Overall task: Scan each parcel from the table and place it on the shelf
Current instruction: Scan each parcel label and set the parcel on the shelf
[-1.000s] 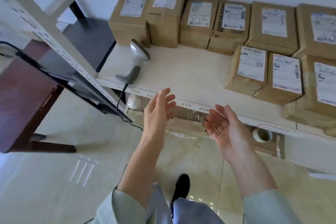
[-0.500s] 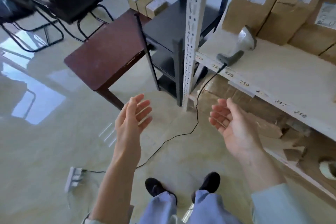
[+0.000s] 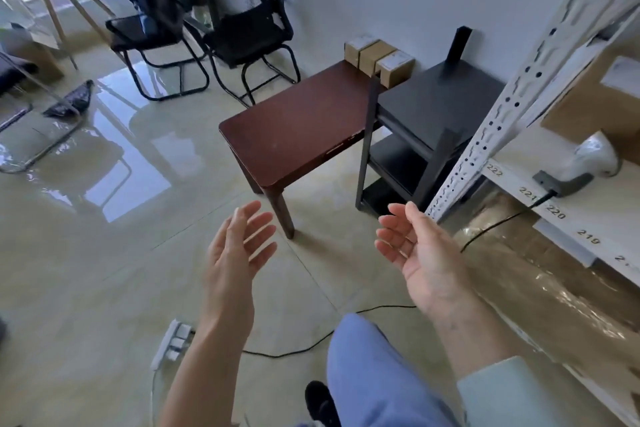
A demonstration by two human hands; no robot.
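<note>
Three parcels (image 3: 379, 61) sit in a row at the far end of the brown table (image 3: 294, 135), against the wall — well apart from the person. Both hands hold nothing: the left hand (image 3: 235, 253) and right hand (image 3: 420, 253) hang palms inward, fingers (image 3: 258, 222) spread wide. The scanner (image 3: 585, 163) lies on the shelf (image 3: 568, 204) to the right, its cable (image 3: 346, 326) trailing across the floor to a power strip (image 3: 171, 343) — a likely snag for a foot stepping toward the table, which could drag the scanner off the shelf edge.
</note>
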